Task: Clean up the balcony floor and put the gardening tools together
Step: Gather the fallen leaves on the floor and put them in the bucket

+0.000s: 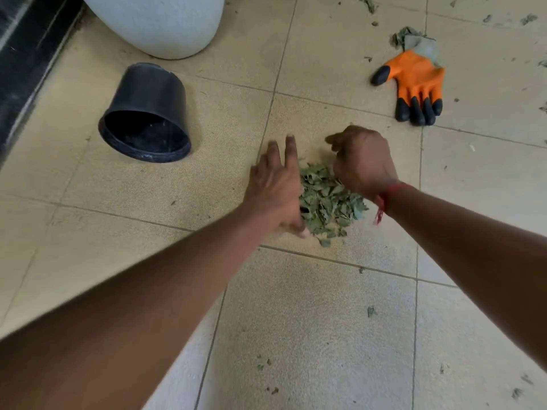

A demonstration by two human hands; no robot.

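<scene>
the leaf pile lies on the floor between both hands. the left hand is spread flat; the right hand is curled, holding leaves or not i cannot tell. best to press inward from both sides, low, then lift.

The floor is matt beige tile with a fine grainy texture and thin grey grout lines. The black pot looks like smooth plastic with a dull sheen and dusty streaks inside. The white planter has a matt, finely stippled surface. The glove is grey knit cloth coated in orange rubbery material, with matt black fingertips. The leaves look dry, crinkled and dull green.
</scene>
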